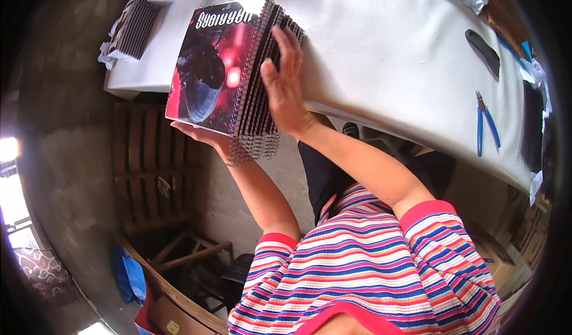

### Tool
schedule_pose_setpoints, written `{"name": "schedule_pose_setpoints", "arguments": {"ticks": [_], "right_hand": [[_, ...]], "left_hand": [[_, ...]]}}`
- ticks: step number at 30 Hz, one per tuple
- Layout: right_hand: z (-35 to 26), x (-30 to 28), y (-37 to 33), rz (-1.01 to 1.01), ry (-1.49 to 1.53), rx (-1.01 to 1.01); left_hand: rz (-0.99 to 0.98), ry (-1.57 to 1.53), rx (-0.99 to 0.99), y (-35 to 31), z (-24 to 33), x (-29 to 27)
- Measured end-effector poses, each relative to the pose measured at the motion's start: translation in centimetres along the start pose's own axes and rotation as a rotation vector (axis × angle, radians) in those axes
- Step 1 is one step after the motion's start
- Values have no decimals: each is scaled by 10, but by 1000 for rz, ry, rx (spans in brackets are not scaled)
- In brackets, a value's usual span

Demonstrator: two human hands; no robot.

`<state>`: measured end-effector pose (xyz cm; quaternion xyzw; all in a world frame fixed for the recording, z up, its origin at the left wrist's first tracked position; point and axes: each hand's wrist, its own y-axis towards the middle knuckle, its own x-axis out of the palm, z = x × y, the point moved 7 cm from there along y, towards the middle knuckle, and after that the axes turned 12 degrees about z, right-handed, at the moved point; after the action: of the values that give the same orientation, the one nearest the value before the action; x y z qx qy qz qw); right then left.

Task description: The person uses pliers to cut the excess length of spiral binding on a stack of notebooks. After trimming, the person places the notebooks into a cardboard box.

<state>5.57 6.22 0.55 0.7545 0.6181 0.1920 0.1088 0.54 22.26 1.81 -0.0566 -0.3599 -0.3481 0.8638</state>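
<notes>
A thick stack of spiral notebooks (205,67) tilts over the near edge of the white-covered table, left of the middle. The top cover is dark and red, and dark wire coils run down the right side, their loose ends hanging past the near edge. Under the near end of the stack, my left hand (205,134) supports it, its fingers partly hidden by the covers. My right hand (287,93) lies against the coil side with fingers stretched out and thumb apart, pressing rather than gripping.
Another stack of bound notebooks (136,30) stands at the table's far left. Blue-handled pliers (487,123) and a dark flat strip (482,52) lie at the right, near a bundle of black coils (531,123). Wooden slats (143,150) stand below the table's left end.
</notes>
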Motion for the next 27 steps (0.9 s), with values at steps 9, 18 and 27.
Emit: {"name": "schedule_pose_setpoints", "arguments": {"ticks": [9,18,27], "right_hand": [[-71,-287,66,-216,-1529,-171],[-39,-372,25,-121,-1579,-283],[-53,-356,47,-77,-1201,-168]], "left_hand": [[262,619,-233,-143,-27,-113],[533,527,150,-135,-29,-36],[519,494,177,-129,-22,-44]]}}
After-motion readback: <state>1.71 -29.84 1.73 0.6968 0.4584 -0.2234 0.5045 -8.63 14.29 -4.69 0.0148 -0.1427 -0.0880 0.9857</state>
